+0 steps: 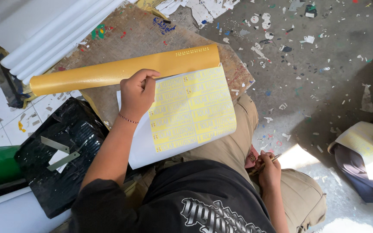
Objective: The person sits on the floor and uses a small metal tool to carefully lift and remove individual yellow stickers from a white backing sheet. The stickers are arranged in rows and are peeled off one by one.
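Right now, from the head camera, my left hand [137, 96] is curled on the top edge of the yellow sticker sheet [191, 110], fingers pinching at it where it lies across my lap and the brown board [143, 36]. My right hand [267, 169] is closed around a thin tool [269, 161] down by my knee. A yellow roll [121, 69] lies just above the sheet. If I pull too sharply, I think a sticker could tear or crease. Unpinned, the sheet could also slide off my leg onto the littered floor [316, 86].
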